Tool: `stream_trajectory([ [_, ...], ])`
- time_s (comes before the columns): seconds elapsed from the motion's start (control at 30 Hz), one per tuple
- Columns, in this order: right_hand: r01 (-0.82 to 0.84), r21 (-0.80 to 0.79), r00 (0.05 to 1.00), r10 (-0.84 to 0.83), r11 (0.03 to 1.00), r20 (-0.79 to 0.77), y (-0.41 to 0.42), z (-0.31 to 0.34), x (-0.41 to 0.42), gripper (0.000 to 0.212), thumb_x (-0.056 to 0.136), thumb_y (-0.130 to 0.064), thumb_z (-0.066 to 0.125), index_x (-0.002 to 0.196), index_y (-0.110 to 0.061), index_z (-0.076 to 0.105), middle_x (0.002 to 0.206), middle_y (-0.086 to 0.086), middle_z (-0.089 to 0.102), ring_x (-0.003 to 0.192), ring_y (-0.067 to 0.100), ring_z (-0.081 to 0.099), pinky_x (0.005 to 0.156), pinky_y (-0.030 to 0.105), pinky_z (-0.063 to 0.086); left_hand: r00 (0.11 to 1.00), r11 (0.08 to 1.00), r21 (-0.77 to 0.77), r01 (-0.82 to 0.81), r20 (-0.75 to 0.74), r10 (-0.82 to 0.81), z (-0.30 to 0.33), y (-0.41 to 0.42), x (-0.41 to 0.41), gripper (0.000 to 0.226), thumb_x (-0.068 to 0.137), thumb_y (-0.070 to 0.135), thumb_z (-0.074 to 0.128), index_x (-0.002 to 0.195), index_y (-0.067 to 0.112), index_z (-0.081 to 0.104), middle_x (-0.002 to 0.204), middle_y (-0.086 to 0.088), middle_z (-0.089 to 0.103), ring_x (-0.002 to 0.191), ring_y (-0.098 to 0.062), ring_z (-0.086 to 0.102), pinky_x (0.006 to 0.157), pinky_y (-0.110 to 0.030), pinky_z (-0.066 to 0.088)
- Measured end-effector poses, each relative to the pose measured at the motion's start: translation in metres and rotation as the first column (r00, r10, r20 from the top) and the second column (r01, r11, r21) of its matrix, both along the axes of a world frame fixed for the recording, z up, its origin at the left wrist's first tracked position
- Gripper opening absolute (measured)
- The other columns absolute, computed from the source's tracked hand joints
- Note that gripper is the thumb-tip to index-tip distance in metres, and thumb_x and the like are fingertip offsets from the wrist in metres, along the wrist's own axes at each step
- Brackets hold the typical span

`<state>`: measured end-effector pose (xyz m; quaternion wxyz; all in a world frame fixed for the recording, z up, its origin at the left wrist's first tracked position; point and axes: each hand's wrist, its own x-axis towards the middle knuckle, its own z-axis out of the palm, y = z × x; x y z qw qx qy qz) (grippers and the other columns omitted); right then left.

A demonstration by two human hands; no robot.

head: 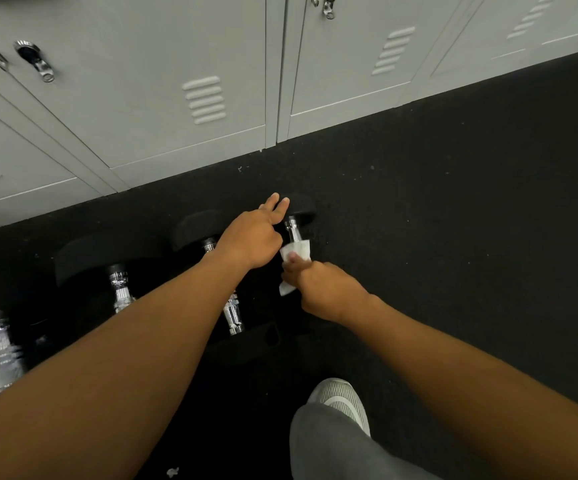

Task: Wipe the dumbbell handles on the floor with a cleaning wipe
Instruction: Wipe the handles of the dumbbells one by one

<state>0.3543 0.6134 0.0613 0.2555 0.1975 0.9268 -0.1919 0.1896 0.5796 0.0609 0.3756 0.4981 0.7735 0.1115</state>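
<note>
1. We note grey metal lockers point(176, 98) bordering the black rubber floor point(453, 202); three further chrome-handled dumbbells point(121, 289) lie left of the rightmost black-ended dumbbell point(292, 228)
2. Left hand point(253, 237), fingers extended, rests on its far end; left forearm crosses the neighbouring dumbbell
3. Right hand point(325, 292) grips the white cleaning wipe point(294, 252) around the chrome handle, hiding most of it
4. Open floor lies right

even indoor light, dark floor
chrome handles point(232, 315) glint; leftmost dumbbell point(2, 344) smeared by blur; lockers point(176, 64) bow at the edges.
</note>
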Motion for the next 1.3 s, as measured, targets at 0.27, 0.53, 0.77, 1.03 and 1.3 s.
stream_trajectory([
  [0.27, 0.704, -0.202, 0.6, -0.722, 0.681, -0.344, 0.034, 0.003, 0.033, 0.038, 0.094, -0.009, 0.051, 0.126, -0.023, 0.067, 0.105, 0.011, 0.075, 0.061, 0.007, 0.053, 0.06, 0.012, 0.038, 0.999, 1.0, 0.019, -0.02, 0.048, 0.019, 0.001, 0.0, 0.003, 0.074, 0.092, 0.001, 0.038, 0.157, 0.031, 0.019, 0.165, 0.011, 0.005, 0.151, -0.017, 0.017, 0.122, -0.037, 0.02],
  [0.53, 0.136, 0.038, 0.947, -0.119, 0.99, -0.298, 0.015, -0.016, -0.021, 0.056, 0.092, -0.002, 0.047, 0.147, -0.009, 0.042, 0.156, 0.011, 0.036, 0.129, 0.034, 0.051, 0.085, 0.04, 0.052, 0.997, 0.998, 0.014, -0.058, 0.052, 0.057, 0.001, 0.001, 0.005, 0.075, 0.09, 0.004, 0.044, 0.156, 0.033, 0.023, 0.164, 0.014, 0.008, 0.151, -0.018, 0.018, 0.121, -0.039, 0.021],
  [0.77, -0.113, -0.008, 0.994, 0.113, 0.994, -0.004, 0.022, -0.024, 0.003, 0.045, 0.087, -0.015, 0.05, 0.132, -0.016, 0.059, 0.154, 0.007, 0.038, 0.13, 0.033, 0.049, 0.091, 0.043, 0.05, 1.0, 1.0, 0.015, -0.016, 0.01, 0.016, 0.0, 0.001, 0.004, 0.077, 0.089, 0.001, 0.04, 0.156, 0.033, 0.02, 0.165, 0.013, 0.007, 0.15, -0.018, 0.02, 0.12, -0.037, 0.024],
  [1.03, 0.092, -0.229, 0.996, -0.094, 0.969, -0.001, 0.018, -0.009, 0.038, 0.038, 0.098, -0.019, 0.046, 0.127, -0.036, 0.064, 0.123, 0.002, 0.067, 0.108, 0.02, 0.064, 0.095, 0.039, 0.05, 0.999, 1.0, 0.016, -0.012, 0.036, 0.011, -0.001, 0.0, 0.004, 0.079, 0.088, -0.001, 0.04, 0.156, 0.033, 0.019, 0.165, 0.013, 0.005, 0.151, -0.016, 0.016, 0.122, -0.037, 0.019],
  [1.3, 0.54, -0.471, 0.824, -0.553, 0.698, 0.124, 0.04, 0.007, 0.042, 0.034, 0.09, -0.004, 0.053, 0.1, -0.026, 0.077, 0.106, -0.005, 0.073, 0.102, 0.011, 0.063, 0.088, 0.029, 0.05, 0.998, 1.0, 0.007, -0.026, 0.052, 0.026, 0.001, -0.001, 0.004, 0.078, 0.089, -0.001, 0.04, 0.157, 0.033, 0.018, 0.165, 0.012, 0.004, 0.151, -0.016, 0.015, 0.122, -0.036, 0.015],
])
